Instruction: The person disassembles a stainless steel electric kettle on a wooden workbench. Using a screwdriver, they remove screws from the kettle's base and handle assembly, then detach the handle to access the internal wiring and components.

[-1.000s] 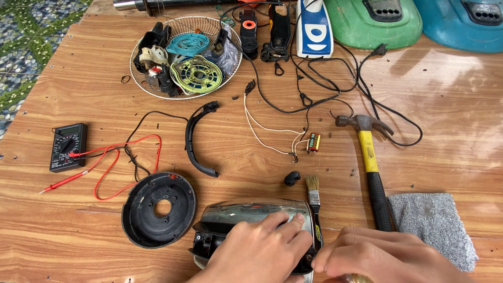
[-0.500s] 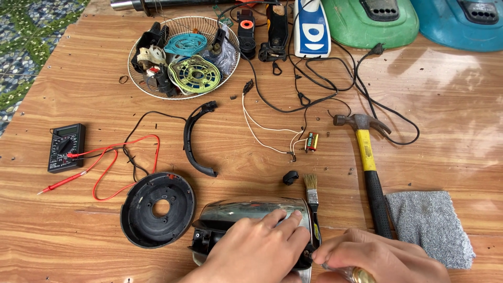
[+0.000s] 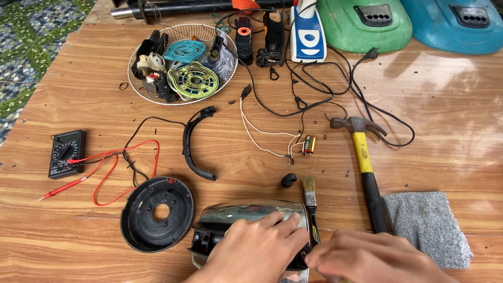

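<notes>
Both hands are working at one shiny metal housing [image 3: 251, 215] lying crosswise: left hand [image 3: 257, 251] pressing flat on top, right hand [image 3: 372, 259] pinching its right end.

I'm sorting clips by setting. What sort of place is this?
Probably a small appliance repair bench. On the wooden table lie a multimeter with red leads, a hammer and a wire basket of loose parts, while both hands work on a shiny metal housing.
</notes>
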